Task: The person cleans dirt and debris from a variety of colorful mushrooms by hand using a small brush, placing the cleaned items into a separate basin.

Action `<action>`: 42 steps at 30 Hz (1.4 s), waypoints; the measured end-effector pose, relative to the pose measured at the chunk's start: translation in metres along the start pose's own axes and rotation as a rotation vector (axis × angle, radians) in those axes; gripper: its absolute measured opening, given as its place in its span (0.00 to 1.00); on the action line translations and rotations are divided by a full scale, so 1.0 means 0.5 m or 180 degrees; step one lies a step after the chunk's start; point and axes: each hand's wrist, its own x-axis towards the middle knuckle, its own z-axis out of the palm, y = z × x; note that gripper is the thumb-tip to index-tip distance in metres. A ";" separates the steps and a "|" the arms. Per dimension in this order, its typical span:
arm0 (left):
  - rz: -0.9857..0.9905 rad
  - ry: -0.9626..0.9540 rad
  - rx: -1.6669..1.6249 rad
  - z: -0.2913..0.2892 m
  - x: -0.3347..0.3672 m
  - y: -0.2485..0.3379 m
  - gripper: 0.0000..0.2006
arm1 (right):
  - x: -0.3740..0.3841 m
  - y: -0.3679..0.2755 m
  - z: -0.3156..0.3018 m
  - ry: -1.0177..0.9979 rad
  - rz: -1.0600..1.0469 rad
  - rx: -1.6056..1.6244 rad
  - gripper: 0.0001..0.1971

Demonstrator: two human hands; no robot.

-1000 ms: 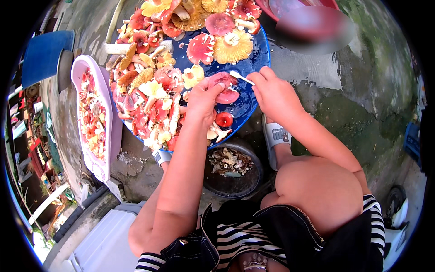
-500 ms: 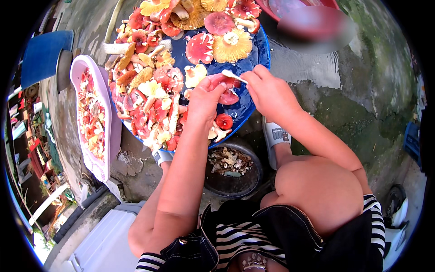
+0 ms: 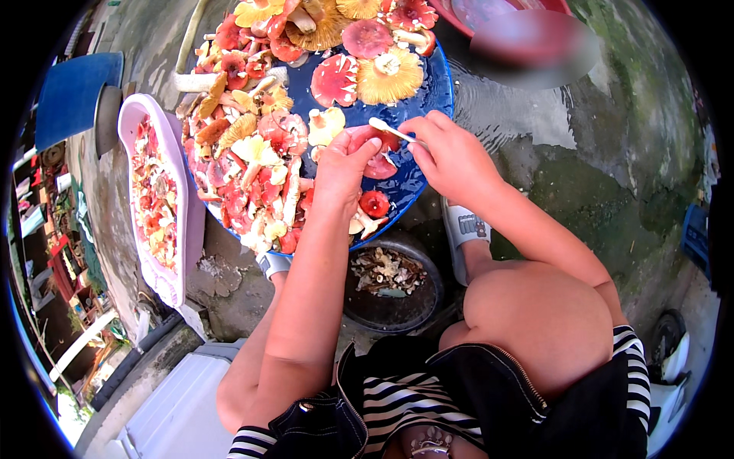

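Head view: a blue tray (image 3: 437, 92) holds many mushrooms (image 3: 256, 153). Over it, the left hand (image 3: 344, 164) is nearly closed; by the tray's right edge, the right hand (image 3: 451, 157) is curled. The left pinches 1 red mushroom (image 3: 388, 141), the right 1 white tool (image 3: 390, 129).

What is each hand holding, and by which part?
The left hand pinches a red mushroom by its left edge; the right hand grips a slim white tool by its right end.

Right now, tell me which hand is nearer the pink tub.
Left: the left hand is to the right of the pink tub; the right hand is farther right.
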 end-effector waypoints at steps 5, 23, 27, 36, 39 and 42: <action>0.0038 -0.0161 0.0482 0.026 -0.022 0.018 0.11 | 0.036 0.023 0.001 -0.0004 0.0454 0.0525 0.09; 0.0234 -0.0014 0.0714 0.061 -0.040 0.011 0.10 | 0.037 0.019 0.010 0.0121 0.0246 -0.0192 0.04; 0.0161 -0.0109 0.0466 0.053 -0.033 0.015 0.10 | 0.032 0.028 -0.017 0.0136 0.0428 -0.0297 0.05; -0.0923 0.0177 -0.1542 -0.023 0.043 -0.033 0.13 | 0.006 0.017 -0.028 -0.0174 0.0183 -0.0979 0.10; -0.1532 -0.0410 -0.3148 -0.064 0.059 -0.056 0.15 | 0.000 0.017 -0.026 -0.0054 0.0178 -0.0341 0.11; -0.1706 -0.0831 -0.3891 -0.057 0.047 -0.050 0.16 | -0.005 0.031 -0.019 0.0150 0.0322 0.0303 0.11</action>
